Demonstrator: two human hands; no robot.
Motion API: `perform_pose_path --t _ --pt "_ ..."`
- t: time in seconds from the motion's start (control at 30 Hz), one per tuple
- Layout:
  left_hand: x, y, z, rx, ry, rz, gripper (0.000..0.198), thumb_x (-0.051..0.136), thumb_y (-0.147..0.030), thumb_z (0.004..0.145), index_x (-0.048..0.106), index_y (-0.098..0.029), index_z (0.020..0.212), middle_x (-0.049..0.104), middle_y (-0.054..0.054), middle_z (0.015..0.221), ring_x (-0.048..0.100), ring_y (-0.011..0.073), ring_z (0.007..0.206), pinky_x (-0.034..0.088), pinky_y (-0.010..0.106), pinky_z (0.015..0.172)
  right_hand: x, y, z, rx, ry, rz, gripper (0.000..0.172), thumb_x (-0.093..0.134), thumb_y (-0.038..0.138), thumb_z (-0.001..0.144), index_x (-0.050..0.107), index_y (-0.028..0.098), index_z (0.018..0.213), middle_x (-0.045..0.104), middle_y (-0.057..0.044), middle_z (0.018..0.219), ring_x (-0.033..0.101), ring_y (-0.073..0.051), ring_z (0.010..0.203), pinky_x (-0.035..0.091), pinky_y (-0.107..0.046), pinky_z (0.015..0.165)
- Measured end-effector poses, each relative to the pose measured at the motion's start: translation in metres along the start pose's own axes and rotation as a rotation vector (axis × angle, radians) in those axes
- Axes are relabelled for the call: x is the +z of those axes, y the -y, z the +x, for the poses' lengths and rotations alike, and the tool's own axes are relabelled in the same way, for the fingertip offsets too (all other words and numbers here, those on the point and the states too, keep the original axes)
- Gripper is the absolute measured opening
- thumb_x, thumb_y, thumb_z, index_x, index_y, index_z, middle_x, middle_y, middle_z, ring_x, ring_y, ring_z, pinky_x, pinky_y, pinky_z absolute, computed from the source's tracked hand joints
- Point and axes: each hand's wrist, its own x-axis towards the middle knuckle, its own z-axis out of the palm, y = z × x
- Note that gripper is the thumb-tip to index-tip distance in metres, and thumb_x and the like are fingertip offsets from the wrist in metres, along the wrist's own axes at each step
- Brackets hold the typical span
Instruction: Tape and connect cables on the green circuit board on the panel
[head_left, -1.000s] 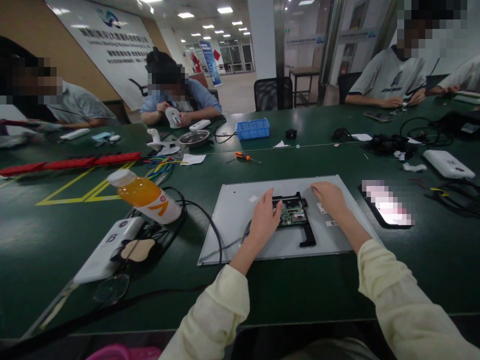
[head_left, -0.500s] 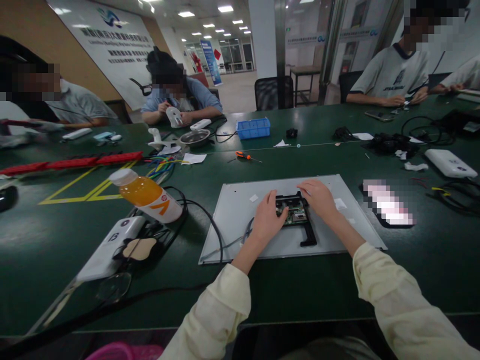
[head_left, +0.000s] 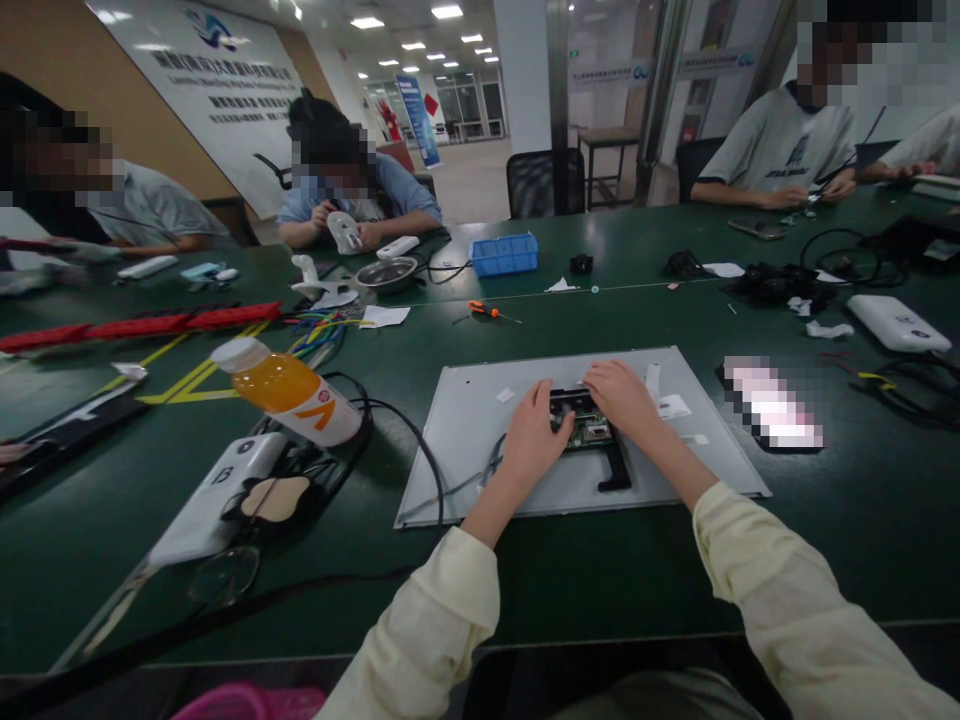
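Note:
A green circuit board sits in a black plastic frame on a pale grey flat panel. My left hand is closed round the frame's left side, with its thumb over the board. At the frame's far edge, my right hand is bent with its fingertips together and pointing down. Whatever those fingertips pinch is hidden. Thin grey cable runs out beneath my left wrist. White paper scraps lie on the panel beside my right hand.
Left of the panel stand an orange drink bottle, a white power bank and black cables. A phone lies to the right. Beyond are an orange screwdriver and a blue basket. A long black item lies far left; people sit opposite.
My right hand has shifted slightly left along the frame's far edge, uncovering more paper on the panel. My left hand stays put. A long black item has appeared at the left, near another person's fingers.

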Motion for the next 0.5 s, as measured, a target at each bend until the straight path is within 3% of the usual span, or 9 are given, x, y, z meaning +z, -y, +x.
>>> perform_pose_path --t 0.5 --pt "0.0018 -0.0016 -0.0003 -0.012 -0.001 0.041 0.052 0.046 -0.036 0.09 0.038 -0.011 0.135 0.046 0.018 0.136 0.047 0.0278 0.124 0.038 0.043 0.106 -0.009 0.0075 0.006 -0.017 0.204 -0.073 0.028 0.041 0.012 0.091 0.068 0.013 0.1 0.069 -0.012 0.101 0.06 -0.022 0.102 0.034 -0.037 0.1"
